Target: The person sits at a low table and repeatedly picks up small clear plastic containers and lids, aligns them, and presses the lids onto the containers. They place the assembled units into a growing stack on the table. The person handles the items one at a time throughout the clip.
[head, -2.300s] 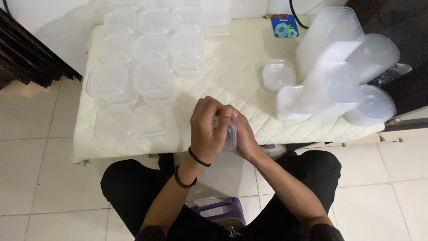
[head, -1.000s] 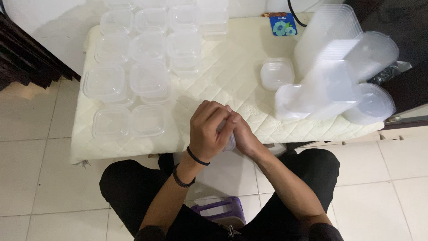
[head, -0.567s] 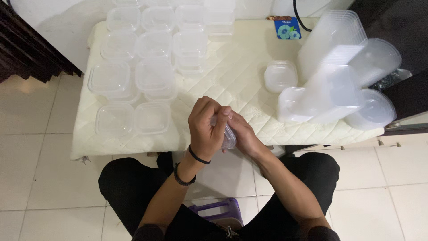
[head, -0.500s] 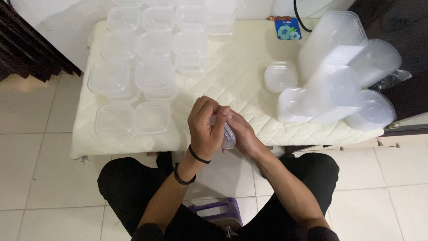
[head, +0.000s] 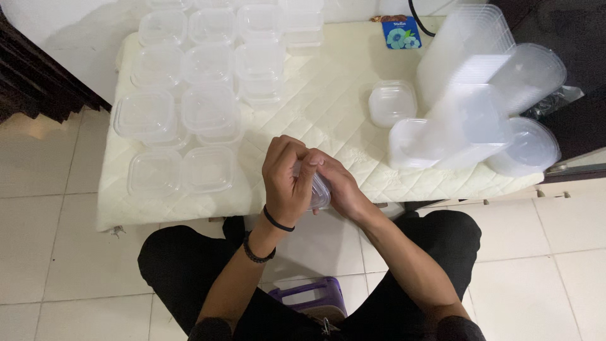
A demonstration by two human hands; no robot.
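Both hands grip one small clear box point(head: 317, 189) near the table point(head: 328, 120) edge: left hand point(head: 285, 177) wrapped on top, right hand point(head: 338, 186) underneath. Best to press evenly (corners too), keeping it level.

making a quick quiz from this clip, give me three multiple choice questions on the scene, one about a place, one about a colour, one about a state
1. Where is the small blue card?
A. at the table's far edge
B. on the floor
C. on the stool

2. What colour is the stool under the person?
A. red
B. purple
C. green

3. How is the clear container held?
A. by the left hand alone
B. lying on the table
C. between both hands

Answers: 1 A, it lies on the quilted table by the wall. 2 B, purple plastic shows between the legs. 3 C, the left hand and the right hand close around it.
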